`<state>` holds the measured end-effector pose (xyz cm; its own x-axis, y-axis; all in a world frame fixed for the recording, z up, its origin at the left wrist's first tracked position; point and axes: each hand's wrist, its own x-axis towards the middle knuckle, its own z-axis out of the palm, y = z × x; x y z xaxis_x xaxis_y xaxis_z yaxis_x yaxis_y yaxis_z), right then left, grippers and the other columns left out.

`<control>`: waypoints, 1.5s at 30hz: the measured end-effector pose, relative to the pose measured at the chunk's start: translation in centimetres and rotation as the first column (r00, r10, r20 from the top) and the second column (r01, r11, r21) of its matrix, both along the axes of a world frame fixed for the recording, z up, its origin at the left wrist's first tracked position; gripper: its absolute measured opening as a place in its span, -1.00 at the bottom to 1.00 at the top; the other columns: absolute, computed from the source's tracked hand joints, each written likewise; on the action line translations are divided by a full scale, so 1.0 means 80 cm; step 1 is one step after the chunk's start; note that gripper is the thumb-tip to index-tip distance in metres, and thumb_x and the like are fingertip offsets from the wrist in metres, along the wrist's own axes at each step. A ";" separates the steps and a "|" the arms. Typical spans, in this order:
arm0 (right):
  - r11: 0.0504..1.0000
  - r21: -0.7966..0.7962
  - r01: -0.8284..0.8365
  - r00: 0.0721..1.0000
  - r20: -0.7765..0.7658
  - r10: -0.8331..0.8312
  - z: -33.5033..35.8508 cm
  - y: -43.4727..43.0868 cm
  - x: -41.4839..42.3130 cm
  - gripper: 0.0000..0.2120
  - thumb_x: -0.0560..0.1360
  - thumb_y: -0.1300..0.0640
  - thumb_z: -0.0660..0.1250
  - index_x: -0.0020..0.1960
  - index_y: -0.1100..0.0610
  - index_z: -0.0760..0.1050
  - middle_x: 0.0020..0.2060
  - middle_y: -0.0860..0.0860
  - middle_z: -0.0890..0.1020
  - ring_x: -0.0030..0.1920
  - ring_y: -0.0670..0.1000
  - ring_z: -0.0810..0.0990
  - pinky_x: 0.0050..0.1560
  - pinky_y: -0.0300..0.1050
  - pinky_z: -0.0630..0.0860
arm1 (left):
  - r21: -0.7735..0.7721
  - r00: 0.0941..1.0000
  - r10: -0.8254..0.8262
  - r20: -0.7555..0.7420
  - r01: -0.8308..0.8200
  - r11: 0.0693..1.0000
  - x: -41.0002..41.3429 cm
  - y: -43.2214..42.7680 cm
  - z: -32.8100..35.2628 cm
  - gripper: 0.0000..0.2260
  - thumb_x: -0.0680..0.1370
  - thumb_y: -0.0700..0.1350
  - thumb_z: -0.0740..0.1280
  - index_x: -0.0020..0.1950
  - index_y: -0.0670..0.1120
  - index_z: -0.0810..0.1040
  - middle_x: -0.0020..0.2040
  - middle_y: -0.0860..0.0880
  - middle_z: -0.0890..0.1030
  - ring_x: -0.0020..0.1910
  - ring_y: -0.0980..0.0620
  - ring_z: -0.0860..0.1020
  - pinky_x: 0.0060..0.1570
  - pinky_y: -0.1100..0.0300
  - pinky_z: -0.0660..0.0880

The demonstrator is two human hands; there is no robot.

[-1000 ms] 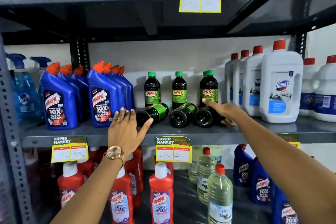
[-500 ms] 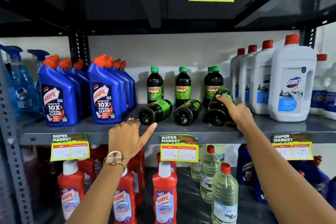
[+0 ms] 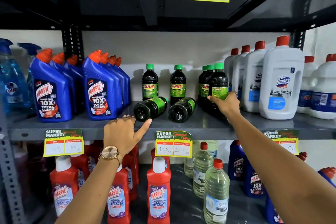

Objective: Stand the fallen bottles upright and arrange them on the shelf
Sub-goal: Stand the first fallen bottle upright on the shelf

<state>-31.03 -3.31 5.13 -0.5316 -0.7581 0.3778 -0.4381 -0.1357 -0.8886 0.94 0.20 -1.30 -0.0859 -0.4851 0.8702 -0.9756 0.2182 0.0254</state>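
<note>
Head camera looks at the grey metal shelf (image 3: pixel 200 126), and we have our right hand (image 3: pixel 226 104) wrapped around the lower half of a dark Sunny bottle (image 3: pixel 218 87) with a green cap, fingers curled behind it and thumb pressed on its label, the bottle standing upright at the front of the right-hand cluster of green-capped bottles (image 3: pixel 206 82). Our left hand (image 3: pixel 123 133) hovers at the shelf's front edge, gold watch (image 3: pixel 110 154) on the wrist, fingers loosely bent and the thumb stretched out toward the base of the nearer fallen bottle (image 3: pixel 150 108), close to it, though we cannot tell whether it touches; the hand grips nothing. That bottle lies on its side, base toward us, cap pointing back. A second fallen bottle (image 3: pixel 181 109) lies just beside it to the right in the same pose. Behind them two Sunny bottles stand upright, one (image 3: pixel 150 82) behind each (image 3: pixel 177 83). Blue Harpic bottles (image 3: pixel 98 87) stand to the left, white Domex jugs (image 3: pixel 281 80) to the right. Red Harpic bottles (image 3: pixel 158 191) and clear bottles (image 3: pixel 215 192) fill the level below.
</note>
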 end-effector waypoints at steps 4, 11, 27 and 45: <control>0.996 0.064 -0.054 0.998 0.020 0.053 -0.007 -0.007 -0.002 -0.32 0.24 0.07 0.50 0.27 0.27 0.39 0.16 0.18 0.58 0.09 0.14 0.55 -0.01 -0.07 0.50 | 0.002 1.000 0.007 -0.001 -0.007 1.000 -0.001 0.001 -0.001 -0.29 0.46 0.41 -0.17 -0.41 -0.08 0.50 -0.46 -0.03 0.56 -0.49 -0.07 0.54 -0.50 0.24 0.32; 0.988 0.126 0.091 0.983 -0.170 -0.069 -0.010 -0.009 -0.007 -0.18 0.18 -0.16 0.57 0.24 0.28 0.39 0.18 0.22 0.55 0.21 0.26 0.52 0.20 0.18 0.51 | 0.003 1.000 0.011 0.015 -0.011 1.000 -0.002 0.002 -0.001 -0.35 0.46 0.38 -0.08 -0.38 -0.08 0.53 -0.44 -0.04 0.58 -0.46 -0.09 0.55 -0.48 0.23 0.30; 0.987 0.154 0.053 0.990 -0.134 -0.032 -0.007 -0.002 -0.002 -0.29 0.25 0.01 0.56 0.25 0.31 0.39 0.20 0.25 0.54 0.20 0.25 0.54 0.22 0.13 0.52 | -0.017 1.000 0.009 0.002 -0.009 1.000 -0.001 -0.003 -0.003 -0.33 0.45 0.40 -0.14 -0.38 -0.05 0.53 -0.44 0.00 0.58 -0.45 -0.06 0.56 -0.49 0.26 0.27; 0.990 0.057 -0.128 0.948 -0.284 0.139 0.018 0.032 0.058 -0.16 0.34 -0.49 0.19 -0.08 0.36 0.57 -0.26 0.26 0.68 -0.34 0.12 0.62 -0.23 0.03 0.60 | 0.006 1.000 0.021 -0.012 -0.021 1.000 -0.004 0.002 0.001 -0.37 0.45 0.37 -0.06 -0.40 -0.06 0.52 -0.47 -0.01 0.57 -0.49 -0.07 0.55 -0.50 0.27 0.26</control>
